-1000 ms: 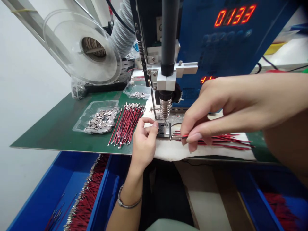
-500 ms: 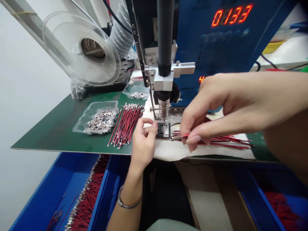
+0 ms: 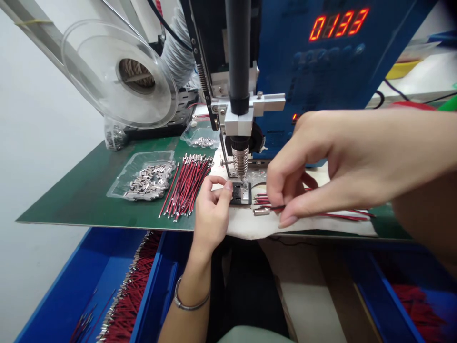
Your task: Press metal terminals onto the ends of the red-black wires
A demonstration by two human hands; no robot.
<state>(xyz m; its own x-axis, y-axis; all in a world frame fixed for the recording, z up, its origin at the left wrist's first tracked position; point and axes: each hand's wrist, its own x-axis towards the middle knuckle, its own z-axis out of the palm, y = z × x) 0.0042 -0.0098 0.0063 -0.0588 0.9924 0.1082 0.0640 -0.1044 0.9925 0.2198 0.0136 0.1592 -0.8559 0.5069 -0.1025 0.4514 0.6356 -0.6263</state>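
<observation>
My right hand (image 3: 303,176) pinches a red-and-black wire with a small silver metal cylinder (image 3: 262,211) on its end, just above the white paper. The wire's rear part is hidden by the fingers. My left hand (image 3: 213,205) has thumb and forefinger closed on the left edge of a small black fixture (image 3: 237,193). A silver block is set in this fixture, directly under the spring-wrapped soldering tip (image 3: 241,162). More red-and-black wires (image 3: 262,199) lie on the paper beside and behind my right hand.
Left on the green board (image 3: 89,190) are a clear tray (image 3: 116,183) of small metal cylinders and a row of finished-looking wires (image 3: 191,186). A blue machine (image 3: 321,71) stands behind, a clear reel (image 3: 89,76) at back left. Blue bins (image 3: 96,267) sit below the board edge.
The silver cylinder in my right hand has lowered slightly toward the paper, and my thumb has shifted down from the forefinger. My left hand stays at the fixture. The view has shifted slightly.
</observation>
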